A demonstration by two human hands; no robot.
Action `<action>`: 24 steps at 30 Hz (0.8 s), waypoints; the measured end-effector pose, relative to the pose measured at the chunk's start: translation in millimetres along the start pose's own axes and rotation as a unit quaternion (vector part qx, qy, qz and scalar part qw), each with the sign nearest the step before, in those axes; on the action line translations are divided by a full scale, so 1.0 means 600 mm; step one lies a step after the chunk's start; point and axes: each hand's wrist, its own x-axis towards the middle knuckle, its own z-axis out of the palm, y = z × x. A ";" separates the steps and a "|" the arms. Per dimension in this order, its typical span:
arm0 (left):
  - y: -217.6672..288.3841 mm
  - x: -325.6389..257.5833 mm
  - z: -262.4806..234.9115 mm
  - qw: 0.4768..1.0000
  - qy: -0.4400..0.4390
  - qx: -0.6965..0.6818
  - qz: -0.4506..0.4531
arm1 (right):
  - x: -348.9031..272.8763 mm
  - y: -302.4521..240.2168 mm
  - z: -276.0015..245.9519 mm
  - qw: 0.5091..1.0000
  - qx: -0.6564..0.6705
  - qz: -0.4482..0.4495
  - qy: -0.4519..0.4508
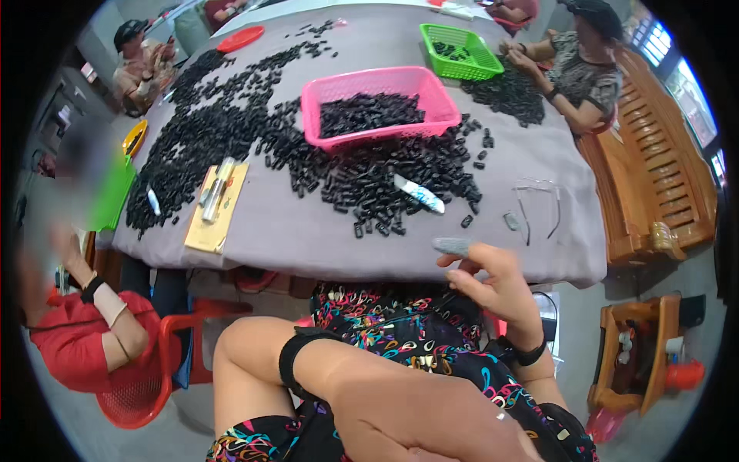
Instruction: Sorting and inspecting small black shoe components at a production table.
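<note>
Over the table's near edge, my right hand [495, 286] is raised with its fingers loosely bent and apart. A grey piece [451, 246], looking like a finger cover, sits at its index fingertip. My left hand [431, 412] is close and large at the bottom, reaching across my lap toward my right forearm; a ring shows on it, but its fingertips are hidden. Small black parts [369, 181] lie heaped on the cloth in front of me. On them rests a slim white-and-blue tool [419, 193]. A pink basket [443, 115] behind holds more black parts.
Glasses [537, 202] and a small grey piece [511, 221] lie right on the grey cloth [300, 246]. A yellow packet [202, 239] with a clear tube [219, 190] lies left. A green basket [493, 75] stands far right. People sit around; a wooden bench [666, 162] is at right.
</note>
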 end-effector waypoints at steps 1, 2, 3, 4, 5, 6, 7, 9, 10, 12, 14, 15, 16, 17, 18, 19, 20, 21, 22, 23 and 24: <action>0.018 -0.008 -0.024 0.991 -0.064 0.108 -0.053 | 0.000 0.004 -0.002 1.000 -0.004 0.006 -0.011; 0.045 0.001 -0.030 0.991 -0.072 0.099 -0.054 | 0.004 0.011 -0.001 1.000 -0.011 0.010 -0.001; 0.076 0.012 -0.029 0.976 -0.048 0.166 -0.136 | 0.008 0.017 0.001 1.000 -0.008 0.003 -0.011; 0.099 0.020 -0.031 0.949 -0.029 0.228 -0.217 | 0.002 0.018 -0.002 1.000 -0.007 -0.003 -0.015; 0.118 0.018 -0.053 0.929 -0.054 0.274 -0.244 | 0.000 0.025 -0.005 1.000 -0.017 -0.002 -0.010; 0.133 0.017 -0.061 0.920 -0.050 0.334 -0.197 | -0.002 0.025 -0.010 1.000 -0.017 0.007 -0.001; 0.149 0.019 -0.036 0.910 0.054 0.382 -0.153 | -0.004 0.026 -0.015 1.000 -0.014 0.017 -0.001; 0.176 0.028 -0.014 0.884 0.086 0.447 -0.108 | -0.004 0.031 -0.022 0.999 -0.018 0.032 -0.009; 0.204 0.027 -0.013 0.868 0.054 0.483 -0.100 | -0.004 0.034 -0.025 0.999 -0.022 0.034 -0.006; 0.267 0.051 0.036 0.836 -0.080 0.513 -0.179 | 0.002 0.022 -0.018 1.000 0.006 0.010 -0.008; 0.235 0.010 0.017 0.853 -0.023 0.521 -0.037 | -0.001 0.046 -0.019 0.999 -0.014 0.035 0.001; 0.210 -0.004 0.057 0.822 0.044 0.561 0.090 | 0.008 0.039 -0.010 1.000 -0.009 0.020 -0.017; 0.192 -0.023 0.054 0.786 0.102 0.568 0.225 | 0.009 0.042 -0.006 1.000 -0.009 0.015 -0.024; 0.184 -0.029 0.056 0.770 0.104 0.589 0.223 | 0.014 0.040 0.001 1.000 -0.026 -0.011 0.011; 0.185 -0.033 0.056 0.739 0.135 0.643 0.147 | 0.023 0.035 0.011 0.998 -0.035 -0.045 0.041; 0.190 -0.045 0.009 0.725 0.165 0.665 0.073 | 0.024 0.047 0.004 0.992 -0.089 -0.033 0.079; 0.201 -0.044 0.004 0.678 0.198 0.708 -0.004 | 0.035 0.073 0.006 0.987 -0.138 -0.041 0.074; 0.212 -0.051 -0.018 0.636 0.233 0.732 -0.078 | 0.047 0.068 0.006 0.978 -0.188 -0.015 0.084; 0.217 -0.052 -0.028 0.610 0.266 0.731 -0.149 | 0.066 0.076 0.012 0.970 -0.193 -0.090 0.115; 0.213 -0.078 -0.059 0.615 0.321 0.697 -0.181 | 0.080 0.075 0.016 0.966 -0.212 -0.095 0.112; 0.209 -0.102 -0.093 0.625 0.356 0.668 -0.190 | 0.093 0.075 0.018 0.961 -0.234 -0.096 0.114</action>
